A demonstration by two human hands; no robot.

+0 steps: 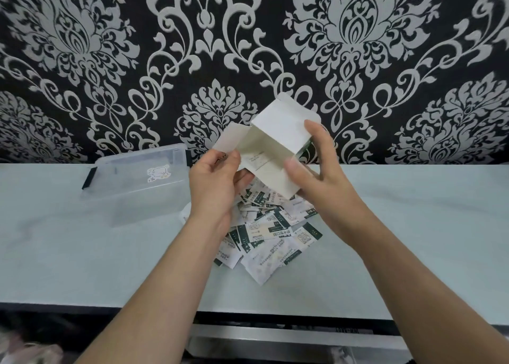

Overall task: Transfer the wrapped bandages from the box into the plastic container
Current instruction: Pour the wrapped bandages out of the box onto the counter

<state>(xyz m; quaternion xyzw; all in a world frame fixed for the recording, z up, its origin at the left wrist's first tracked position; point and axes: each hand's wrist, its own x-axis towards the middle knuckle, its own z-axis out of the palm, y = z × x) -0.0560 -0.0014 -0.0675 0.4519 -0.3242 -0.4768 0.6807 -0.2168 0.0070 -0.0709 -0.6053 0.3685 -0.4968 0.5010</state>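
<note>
Left hand [217, 183], right hand [323, 178] grip creased card box [276, 132] — flat bandages [272, 234] beneath.

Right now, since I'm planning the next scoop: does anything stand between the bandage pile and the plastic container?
The lid of the plastic container looks closed. The left hand and right hand both hold the box above the bandage pile.

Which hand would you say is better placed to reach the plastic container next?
Probably the left: the plastic container lies just left of the left hand, which pinches a flap of the box; the right hand grips the box body, farther away.
</note>
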